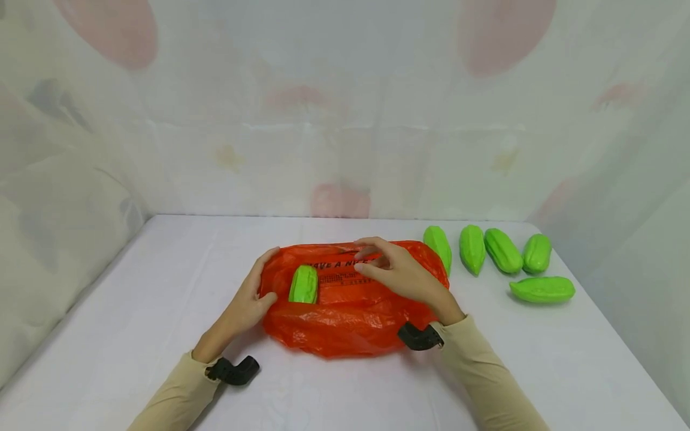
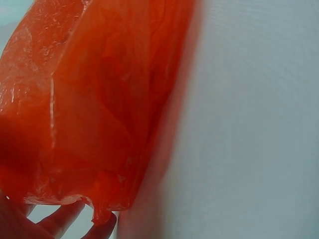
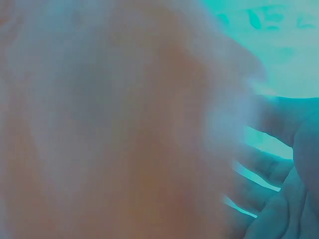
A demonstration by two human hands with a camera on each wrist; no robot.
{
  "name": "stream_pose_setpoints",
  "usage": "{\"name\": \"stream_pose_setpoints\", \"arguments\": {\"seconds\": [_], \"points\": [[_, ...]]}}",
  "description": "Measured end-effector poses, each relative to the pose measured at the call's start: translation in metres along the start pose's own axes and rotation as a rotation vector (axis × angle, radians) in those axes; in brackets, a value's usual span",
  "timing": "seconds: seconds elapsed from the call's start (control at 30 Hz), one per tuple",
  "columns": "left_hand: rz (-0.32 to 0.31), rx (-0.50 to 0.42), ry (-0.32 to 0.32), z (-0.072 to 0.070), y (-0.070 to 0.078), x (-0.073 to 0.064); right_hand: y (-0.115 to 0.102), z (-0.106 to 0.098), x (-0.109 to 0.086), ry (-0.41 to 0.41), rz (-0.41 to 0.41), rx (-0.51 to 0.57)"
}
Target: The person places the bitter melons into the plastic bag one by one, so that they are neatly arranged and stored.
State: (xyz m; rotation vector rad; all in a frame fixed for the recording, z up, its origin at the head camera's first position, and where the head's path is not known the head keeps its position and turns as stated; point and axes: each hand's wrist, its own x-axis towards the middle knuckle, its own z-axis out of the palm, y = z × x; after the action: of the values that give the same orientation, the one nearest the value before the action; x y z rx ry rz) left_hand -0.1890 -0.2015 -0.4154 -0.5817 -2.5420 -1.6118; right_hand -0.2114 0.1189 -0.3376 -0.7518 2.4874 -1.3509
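Observation:
A red plastic bag point(image 1: 345, 326) with black printing lies on the white table, its mouth facing up. Inside at the left is one bright green, ridged, elongated vegetable point(image 1: 303, 284), perhaps a model one. My left hand point(image 1: 249, 302) grips the bag's left edge, the thumb at the mouth. In the left wrist view, fingers point(image 2: 62, 219) touch a gathered bit of red plastic point(image 2: 102, 211). Over the bag's right half hovers my right hand point(image 1: 401, 272), its bent fingers and thumb apart, nothing between them. The right wrist view is mostly blurred; the fingers point(image 3: 264, 164) show at its right.
Several more green ridged vegetables point(image 1: 504, 251) lie on the table point(image 1: 604, 365) at the right; one point(image 1: 439, 246) is partly behind the bag. Pale patterned cloth point(image 1: 345, 149) hangs at the back and sides. Each wrist carries a black curved mount point(image 1: 237, 371).

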Motion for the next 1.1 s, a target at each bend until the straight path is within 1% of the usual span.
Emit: {"name": "stream_pose_setpoints", "arguments": {"seconds": [0.17,0.3,0.47,0.6,0.8,0.93,1.1], "points": [[-0.001,0.006,-0.005,-0.002,0.0,-0.001,-0.002,-0.014,-0.006,0.037,0.027,0.013],[-0.008,0.011,-0.004,-0.003,0.001,-0.002,-0.002,-0.025,-0.009,0.057,0.018,0.018],[-0.017,0.018,-0.002,-0.004,0.002,-0.003,-0.001,-0.038,-0.013,0.099,0.015,0.035],[-0.019,0.019,-0.001,-0.004,0.002,-0.004,0.002,-0.045,-0.016,0.123,0.007,0.041],[-0.018,0.025,-0.001,-0.004,0.0,-0.005,0.008,-0.052,-0.018,0.174,0.004,0.005],[-0.021,0.025,-0.003,-0.004,0.001,-0.005,0.011,-0.058,-0.02,0.198,0.025,-0.01],[-0.023,0.021,-0.005,-0.004,0.002,-0.006,0.014,-0.066,-0.023,0.22,0.071,-0.027]]}}
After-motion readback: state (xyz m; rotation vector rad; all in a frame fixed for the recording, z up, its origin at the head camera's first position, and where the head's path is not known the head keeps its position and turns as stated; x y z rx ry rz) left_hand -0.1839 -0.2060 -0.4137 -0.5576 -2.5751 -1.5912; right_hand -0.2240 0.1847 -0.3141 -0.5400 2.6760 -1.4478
